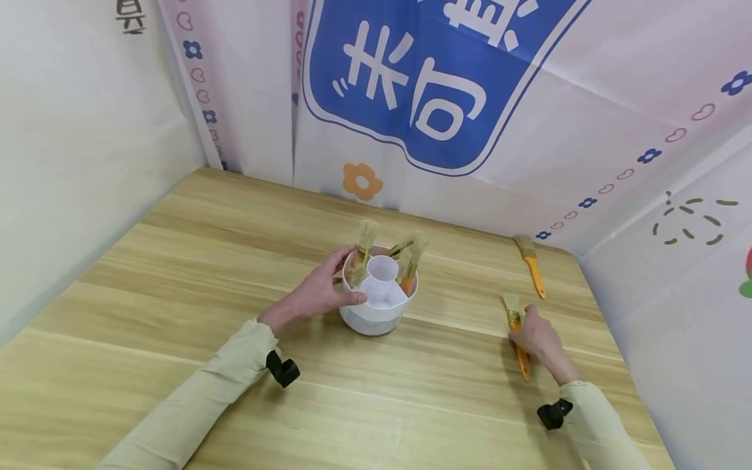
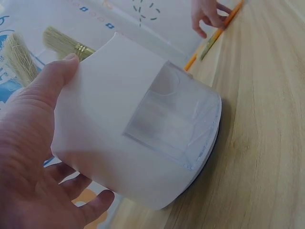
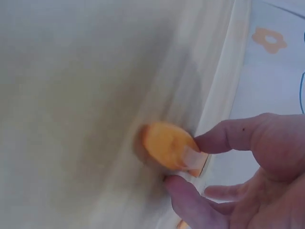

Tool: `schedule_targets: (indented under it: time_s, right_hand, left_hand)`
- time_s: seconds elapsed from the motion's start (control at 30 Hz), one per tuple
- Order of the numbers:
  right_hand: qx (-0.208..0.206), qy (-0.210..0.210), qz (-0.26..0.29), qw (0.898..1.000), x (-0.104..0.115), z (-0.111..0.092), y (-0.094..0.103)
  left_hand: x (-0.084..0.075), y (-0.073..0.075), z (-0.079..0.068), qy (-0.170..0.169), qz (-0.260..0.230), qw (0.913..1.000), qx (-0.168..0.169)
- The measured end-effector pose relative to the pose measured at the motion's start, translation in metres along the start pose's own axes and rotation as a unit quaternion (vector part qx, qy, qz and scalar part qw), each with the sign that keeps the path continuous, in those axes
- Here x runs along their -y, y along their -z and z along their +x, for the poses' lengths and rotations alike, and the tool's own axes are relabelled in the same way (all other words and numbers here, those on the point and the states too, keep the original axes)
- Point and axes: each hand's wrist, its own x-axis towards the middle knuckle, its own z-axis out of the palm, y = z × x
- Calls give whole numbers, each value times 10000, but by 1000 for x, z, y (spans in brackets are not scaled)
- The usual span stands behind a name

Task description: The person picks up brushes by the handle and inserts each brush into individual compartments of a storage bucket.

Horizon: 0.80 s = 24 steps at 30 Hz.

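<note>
My left hand (image 1: 320, 287) holds a round white brush holder (image 1: 370, 321) with its thumb over the rim and its other fingers at the far side. Several paintbrushes (image 1: 414, 258) stand in the holder's compartments, bristles up, around a central cup (image 1: 383, 269). A clear pocket (image 2: 174, 112) is on the holder's outer wall in the left wrist view. To the right, my right hand (image 1: 537, 336) pinches a paintbrush (image 1: 519, 346) by its orange handle, bristles facing the wall. In the right wrist view the handle (image 3: 167, 143) lies between thumb and finger, slightly blurred.
Another orange-handled paintbrush (image 1: 533, 269) lies at the table's back right corner. The wooden table (image 1: 235, 228) meets white printed sheets (image 1: 252, 117) at the back and both sides.
</note>
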Motion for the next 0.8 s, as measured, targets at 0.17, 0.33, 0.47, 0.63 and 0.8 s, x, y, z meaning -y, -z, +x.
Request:
schedule_targets:
  time_s: [0.17, 0.33, 0.47, 0.63, 0.8]
  right_hand:
    - [344, -30, 274, 9990, 1, 20, 9]
    - [719, -36, 417, 9965, 4, 35, 17]
    - [983, -109, 352, 9945, 6, 45, 19]
    - [1198, 0, 299, 9923, 6, 52, 21]
    - [1129, 18, 899, 9895, 2, 50, 22]
  left_hand:
    - [-2, 1, -1, -21, -61, 10000, -20]
    - [-3, 1, -2, 3, -64, 10000, -28]
    - [-3, 0, -3, 45, -34, 10000, -21]
    - [-4, 0, -5, 67, -42, 10000, -54]
    - [-5, 0, -4, -22, -62, 9999, -76]
